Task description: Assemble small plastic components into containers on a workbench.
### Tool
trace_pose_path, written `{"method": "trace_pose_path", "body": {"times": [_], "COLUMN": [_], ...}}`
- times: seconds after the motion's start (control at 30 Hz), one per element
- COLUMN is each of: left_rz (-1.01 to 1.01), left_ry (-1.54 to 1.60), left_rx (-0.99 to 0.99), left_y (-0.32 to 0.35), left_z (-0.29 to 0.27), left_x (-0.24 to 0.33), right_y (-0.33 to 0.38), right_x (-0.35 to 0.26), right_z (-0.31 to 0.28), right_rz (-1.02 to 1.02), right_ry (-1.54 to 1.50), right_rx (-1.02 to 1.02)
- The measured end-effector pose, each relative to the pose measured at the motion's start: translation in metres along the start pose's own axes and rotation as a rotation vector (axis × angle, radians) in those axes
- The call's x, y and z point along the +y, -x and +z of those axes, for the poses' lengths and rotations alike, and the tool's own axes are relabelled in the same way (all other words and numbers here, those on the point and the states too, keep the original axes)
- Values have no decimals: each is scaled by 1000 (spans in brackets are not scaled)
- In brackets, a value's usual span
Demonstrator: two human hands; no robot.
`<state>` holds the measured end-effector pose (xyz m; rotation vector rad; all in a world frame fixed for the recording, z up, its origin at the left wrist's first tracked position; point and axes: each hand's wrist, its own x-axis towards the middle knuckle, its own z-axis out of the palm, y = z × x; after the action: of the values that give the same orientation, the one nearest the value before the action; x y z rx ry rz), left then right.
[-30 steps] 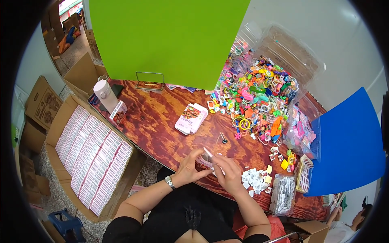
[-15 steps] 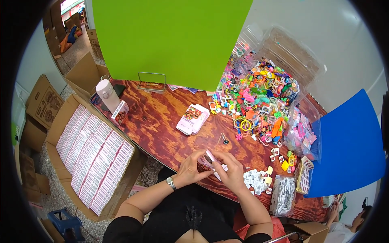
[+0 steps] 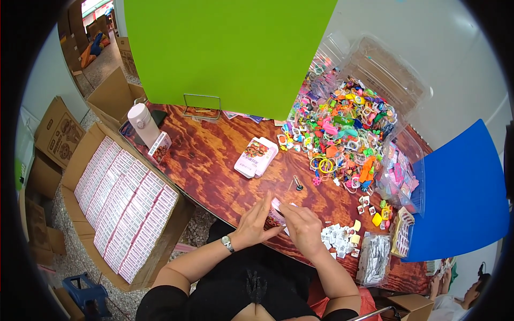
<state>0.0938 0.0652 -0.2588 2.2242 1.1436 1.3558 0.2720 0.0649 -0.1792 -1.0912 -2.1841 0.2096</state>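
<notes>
A small pink printed box (image 3: 275, 215) is held upright between my two hands near the table's front edge. My left hand (image 3: 252, 224) grips its left side, thumb low and fingers along the far side. On the right, my right hand (image 3: 304, 229) presses against the box with its fingers close together, hiding much of it. Just beyond my hands lies a small pile of flat pink printed cartons (image 3: 256, 157). Beside my right hand is a heap of small white printed pieces (image 3: 340, 239).
Colourful small trinkets (image 3: 342, 128) are heaped at the right. Clear trays of silvery packets (image 3: 373, 259) and pink packets (image 3: 399, 174) stand nearer. At the left are a pale bottle (image 3: 142, 122) and a carton packed with pink-white boxes (image 3: 126, 208). A green panel (image 3: 219, 53) rises behind.
My right hand has turned over the box, its fingers shifting from a pinch at the top to lying along its side. The left fingers have straightened against it.
</notes>
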Motion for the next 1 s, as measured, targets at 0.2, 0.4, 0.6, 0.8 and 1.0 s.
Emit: {"method": "trace_pose_path", "body": {"times": [0.2,0.4,0.6,0.8,1.0], "left_rz": [-76,-170,-170,-135,-92], "left_ry": [-99,-49,-15,-33,80], "left_rx": [-21,-59,-71,-35,-114], "left_y": [0,2,1,2,-4], "left_z": [1,0,-4,-4,-33], "left_x": [7,11,9,5,0], "right_y": [12,25,10,12,5], "right_x": [2,5,11,13,12], "right_z": [14,24,11,44,51], "right_rz": [-9,-58,171,-31,31], "right_ry": [55,44,-243,-176,-260], "right_rx": [22,71,-83,4,-44]}}
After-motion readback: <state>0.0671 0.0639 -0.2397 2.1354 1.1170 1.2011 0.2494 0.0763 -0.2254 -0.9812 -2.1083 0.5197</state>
